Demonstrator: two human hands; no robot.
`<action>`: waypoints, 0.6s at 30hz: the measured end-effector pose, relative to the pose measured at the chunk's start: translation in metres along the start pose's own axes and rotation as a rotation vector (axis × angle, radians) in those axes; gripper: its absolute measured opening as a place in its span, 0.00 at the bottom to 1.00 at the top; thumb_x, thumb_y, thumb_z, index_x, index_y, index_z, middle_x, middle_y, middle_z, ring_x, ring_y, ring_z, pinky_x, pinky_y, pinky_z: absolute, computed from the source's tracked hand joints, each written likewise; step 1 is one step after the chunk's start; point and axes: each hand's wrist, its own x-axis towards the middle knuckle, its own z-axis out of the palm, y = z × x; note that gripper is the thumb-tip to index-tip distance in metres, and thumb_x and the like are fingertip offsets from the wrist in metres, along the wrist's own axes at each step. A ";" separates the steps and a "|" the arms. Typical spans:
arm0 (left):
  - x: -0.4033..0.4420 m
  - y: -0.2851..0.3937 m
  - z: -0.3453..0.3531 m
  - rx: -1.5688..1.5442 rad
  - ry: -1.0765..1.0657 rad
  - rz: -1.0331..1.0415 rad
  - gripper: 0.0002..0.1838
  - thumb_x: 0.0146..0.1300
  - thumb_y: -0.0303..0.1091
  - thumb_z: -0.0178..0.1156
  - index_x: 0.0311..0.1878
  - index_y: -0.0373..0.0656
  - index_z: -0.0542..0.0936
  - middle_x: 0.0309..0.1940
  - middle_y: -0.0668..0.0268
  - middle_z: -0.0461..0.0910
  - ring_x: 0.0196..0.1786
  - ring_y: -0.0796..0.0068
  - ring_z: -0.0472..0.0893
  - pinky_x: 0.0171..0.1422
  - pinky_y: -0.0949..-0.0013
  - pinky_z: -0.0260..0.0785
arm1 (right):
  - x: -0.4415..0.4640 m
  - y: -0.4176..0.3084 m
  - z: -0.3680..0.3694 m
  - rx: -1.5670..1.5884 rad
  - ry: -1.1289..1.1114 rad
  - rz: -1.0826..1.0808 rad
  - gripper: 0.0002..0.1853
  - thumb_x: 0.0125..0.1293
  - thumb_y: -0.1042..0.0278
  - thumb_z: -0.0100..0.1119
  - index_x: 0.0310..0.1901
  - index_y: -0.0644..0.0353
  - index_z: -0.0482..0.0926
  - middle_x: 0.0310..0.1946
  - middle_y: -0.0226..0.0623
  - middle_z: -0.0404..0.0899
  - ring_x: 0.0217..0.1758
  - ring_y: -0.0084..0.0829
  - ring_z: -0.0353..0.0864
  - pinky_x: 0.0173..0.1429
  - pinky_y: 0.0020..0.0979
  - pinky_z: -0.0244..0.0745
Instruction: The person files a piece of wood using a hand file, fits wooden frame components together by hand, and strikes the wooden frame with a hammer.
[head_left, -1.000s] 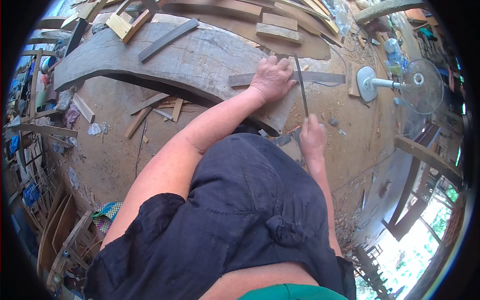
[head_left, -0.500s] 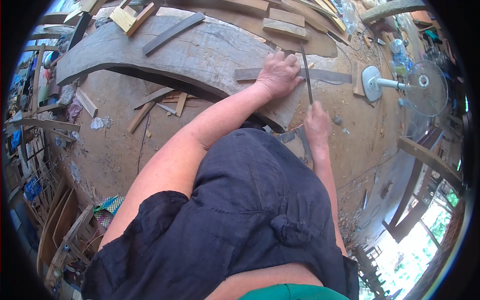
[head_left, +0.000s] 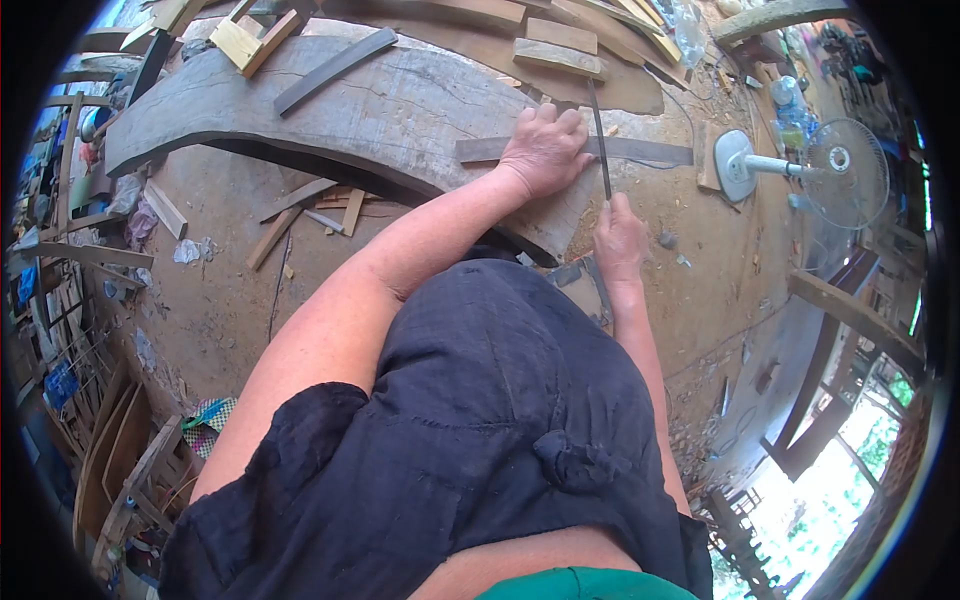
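Note:
My left hand (head_left: 545, 152) is closed over a narrow dark wooden strip (head_left: 655, 151), pressing it onto a thick, weathered grey slab (head_left: 400, 95). One end of the strip sticks out to the left of that hand. The longer part runs right, past the slab's end. In my right hand (head_left: 621, 240), closed around its near end, is a long thin dark saw (head_left: 600, 135), seen edge-on. Its blade points away from me and crosses the strip just right of my left fingers. The saw's handle is hidden inside my fist, and its teeth cannot be made out.
A white fan (head_left: 735, 165) stands on the floor at right. Another dark strip (head_left: 335, 72) lies on the slab's far side. Stacked boards (head_left: 560, 52) sit beyond my hands, and offcuts (head_left: 275, 238) lie on the floor at left. A wooden frame (head_left: 850, 315) stands at right.
The whole view has shifted slightly left. The saw stays across the strip with its blade tilted a little differently, and both hands keep their hold.

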 end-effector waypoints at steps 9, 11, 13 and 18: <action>0.001 0.000 0.000 0.007 -0.037 -0.016 0.15 0.56 0.49 0.63 0.39 0.49 0.81 0.39 0.69 0.72 0.45 0.66 0.73 0.49 0.61 0.63 | -0.021 0.015 -0.013 -0.062 -0.033 -0.009 0.07 0.68 0.65 0.50 0.34 0.58 0.69 0.22 0.55 0.76 0.31 0.58 0.78 0.33 0.55 0.68; 0.001 0.000 0.000 0.015 -0.039 -0.012 0.15 0.56 0.49 0.63 0.39 0.49 0.81 0.39 0.69 0.72 0.45 0.67 0.73 0.49 0.61 0.64 | -0.002 0.009 -0.007 -0.035 -0.025 -0.015 0.07 0.68 0.65 0.50 0.34 0.58 0.69 0.23 0.55 0.77 0.31 0.58 0.78 0.33 0.55 0.68; 0.003 -0.001 -0.001 0.029 -0.031 -0.001 0.15 0.56 0.49 0.63 0.39 0.49 0.81 0.39 0.69 0.73 0.45 0.67 0.73 0.49 0.61 0.64 | 0.007 0.002 -0.003 -0.006 -0.005 -0.026 0.07 0.68 0.65 0.50 0.34 0.58 0.69 0.23 0.55 0.77 0.31 0.58 0.79 0.34 0.55 0.68; -0.001 0.002 -0.002 0.008 -0.036 0.008 0.15 0.55 0.48 0.63 0.41 0.49 0.82 0.40 0.69 0.73 0.45 0.67 0.73 0.49 0.60 0.63 | 0.000 -0.004 -0.010 -0.009 -0.020 -0.005 0.08 0.68 0.65 0.50 0.33 0.58 0.69 0.23 0.54 0.77 0.31 0.58 0.79 0.33 0.54 0.69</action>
